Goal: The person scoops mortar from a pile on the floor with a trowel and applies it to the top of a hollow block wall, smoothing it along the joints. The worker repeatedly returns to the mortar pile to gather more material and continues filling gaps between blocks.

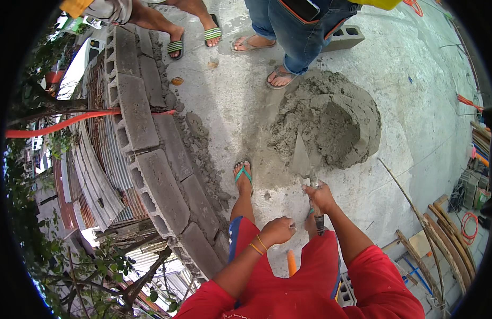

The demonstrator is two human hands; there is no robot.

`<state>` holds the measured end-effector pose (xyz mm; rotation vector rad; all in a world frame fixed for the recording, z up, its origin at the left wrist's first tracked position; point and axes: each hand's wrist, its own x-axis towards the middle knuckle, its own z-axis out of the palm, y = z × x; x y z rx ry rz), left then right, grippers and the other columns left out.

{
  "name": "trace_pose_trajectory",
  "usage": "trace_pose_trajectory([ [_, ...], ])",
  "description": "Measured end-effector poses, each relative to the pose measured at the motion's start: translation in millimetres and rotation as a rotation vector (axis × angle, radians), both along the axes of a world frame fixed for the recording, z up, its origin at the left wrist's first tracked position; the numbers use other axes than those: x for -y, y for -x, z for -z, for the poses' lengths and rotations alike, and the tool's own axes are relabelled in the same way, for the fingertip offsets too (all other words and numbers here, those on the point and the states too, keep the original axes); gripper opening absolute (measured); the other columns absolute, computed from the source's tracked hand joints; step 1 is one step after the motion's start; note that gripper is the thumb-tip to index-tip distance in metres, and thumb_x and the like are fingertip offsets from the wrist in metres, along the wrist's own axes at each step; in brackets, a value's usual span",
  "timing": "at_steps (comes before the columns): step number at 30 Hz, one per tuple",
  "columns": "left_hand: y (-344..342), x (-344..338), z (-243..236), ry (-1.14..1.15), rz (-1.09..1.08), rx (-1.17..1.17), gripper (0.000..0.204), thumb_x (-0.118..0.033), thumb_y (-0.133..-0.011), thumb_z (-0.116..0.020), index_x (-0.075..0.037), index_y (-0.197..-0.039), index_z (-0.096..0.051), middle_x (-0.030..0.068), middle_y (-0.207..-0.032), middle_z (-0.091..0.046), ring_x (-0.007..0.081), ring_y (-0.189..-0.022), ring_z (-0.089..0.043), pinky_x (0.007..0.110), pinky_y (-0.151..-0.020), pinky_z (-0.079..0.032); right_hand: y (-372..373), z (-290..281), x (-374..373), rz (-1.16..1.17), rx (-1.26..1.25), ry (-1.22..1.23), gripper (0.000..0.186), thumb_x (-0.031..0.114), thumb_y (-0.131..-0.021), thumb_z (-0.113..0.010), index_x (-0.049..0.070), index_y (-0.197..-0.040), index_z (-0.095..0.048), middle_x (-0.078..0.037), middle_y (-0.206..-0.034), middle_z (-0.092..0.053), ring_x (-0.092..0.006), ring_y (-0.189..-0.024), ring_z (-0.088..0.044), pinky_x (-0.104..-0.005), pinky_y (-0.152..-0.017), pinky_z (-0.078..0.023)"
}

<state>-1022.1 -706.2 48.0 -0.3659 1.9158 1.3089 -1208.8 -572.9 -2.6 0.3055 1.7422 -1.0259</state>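
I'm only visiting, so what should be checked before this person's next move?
1. Trowel gripped by the right hand: ok.
2. Blade pointing toward the cement pile: ok.
3. Blade touching the cement: cannot tell from this angle.
4. Left hand empty: cannot tell, its palm is hidden.
5. Person's left foot clear of the pile: ok.
6. Co-worker's foot well away from the pile: not ok, it stands close by.

An open-air building site: a low hollow-block wall (138,118) runs down the left of the frame, wet mortar (298,116) lies heaped at upper centre on a concrete slab (403,101), and lumber (451,242) sits lower right (corrugated metal roofs (116,161) show beyond the wall).
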Motion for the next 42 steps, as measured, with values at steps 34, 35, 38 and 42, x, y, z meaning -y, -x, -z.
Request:
trace_pose_trajectory([
  [34, 32, 7, 210, -0.166, 0.274, 0.318, 0.038, -0.028, -0.093, -0.065, -0.002, -0.120, -0.064, 0.0225, -0.120, -0.067, 0.0435, -0.113, -0.063, 0.048, -0.099, -0.050, -107, 309, -70, 0.591, 0.213, 0.094, 0.044, 0.020, -0.082, -0.087, 0.002, -0.111, -0.059, -0.006, -0.082, -0.065, -0.0158, -0.060, -0.059, -0.0313, -0.053, -0.049],
  [35, 33, 8, 211, -0.176, 0.314, 0.337, 0.036, -0.028, -0.093, -0.065, -0.002, -0.118, -0.065, 0.0227, -0.118, -0.067, 0.0439, -0.112, -0.063, 0.049, -0.098, -0.050, -132, 301, -58, 0.589, 0.169, 0.148, 0.040, 0.018, -0.083, -0.086, 0.004, -0.109, -0.059, -0.005, -0.082, -0.065, -0.0156, -0.061, -0.059, -0.0317, -0.054, -0.049],
  [38, 32, 15, 211, -0.170, 0.502, 0.384, 0.038, -0.031, -0.093, -0.064, -0.003, -0.118, -0.064, 0.0227, -0.117, -0.067, 0.0440, -0.111, -0.064, 0.052, -0.096, -0.051, -136, 293, -21, 0.787, 0.475, -0.171, 0.030, 0.010, -0.087, -0.079, 0.005, -0.105, -0.055, -0.006, -0.075, -0.059, -0.0183, -0.057, -0.058, -0.0358, -0.052, -0.051],
  [42, 29, 27, 214, -0.136, 0.497, 0.321, 0.039, -0.029, -0.092, -0.065, -0.004, -0.122, -0.062, 0.0236, -0.118, -0.066, 0.0444, -0.110, -0.065, 0.054, -0.093, -0.052, -30, 369, 31, 1.006, 0.200, 0.106, 0.021, 0.001, -0.086, -0.069, 0.003, -0.102, -0.056, -0.008, -0.072, -0.059, -0.0187, -0.050, -0.055, -0.0358, -0.047, -0.048],
])
